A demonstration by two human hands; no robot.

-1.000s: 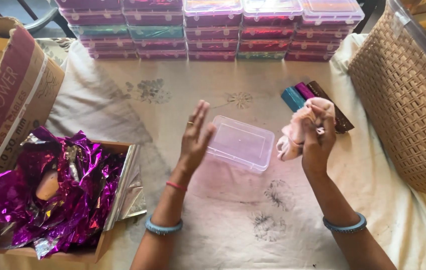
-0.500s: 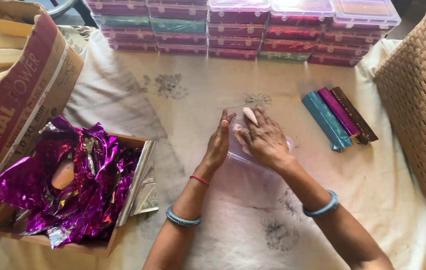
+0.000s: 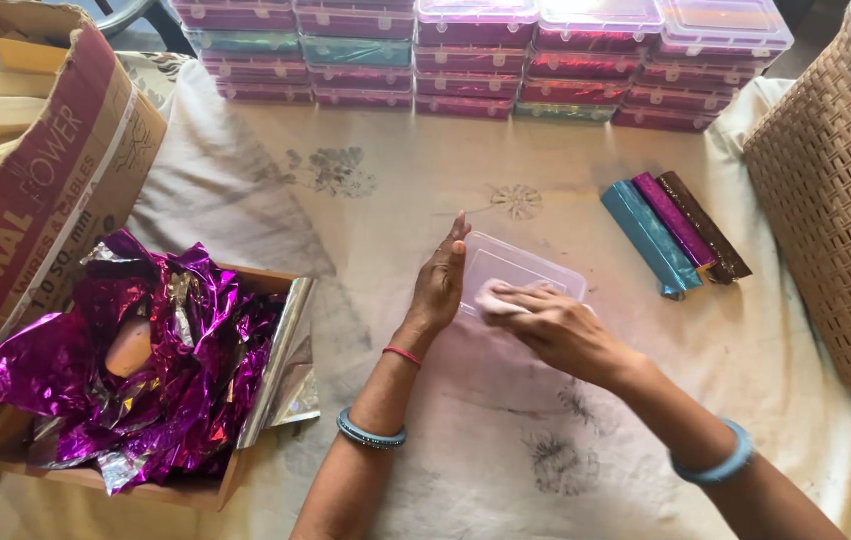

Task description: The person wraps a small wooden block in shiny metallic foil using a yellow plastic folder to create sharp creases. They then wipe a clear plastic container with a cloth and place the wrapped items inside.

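Observation:
A clear plastic box (image 3: pixel 535 275) lies on the pale cloth (image 3: pixel 365 230) in the middle. My left hand (image 3: pixel 440 285) rests flat against its left side, fingers straight. Over the box, my right hand (image 3: pixel 560 325) presses a small pink cloth (image 3: pixel 493 297) down onto its top.
Three foil-wrapped bars (image 3: pixel 670 232), teal, purple and brown, lie to the right. A woven basket (image 3: pixel 835 220) stands at the far right. Rows of stacked filled plastic boxes (image 3: pixel 485 55) line the back. On the left are a cardboard box of purple foil (image 3: pixel 135 360) and a bigger carton (image 3: pixel 35 190).
My right hand came down from the raised position with the pink cloth onto the box. My left hand settled against the box's left side.

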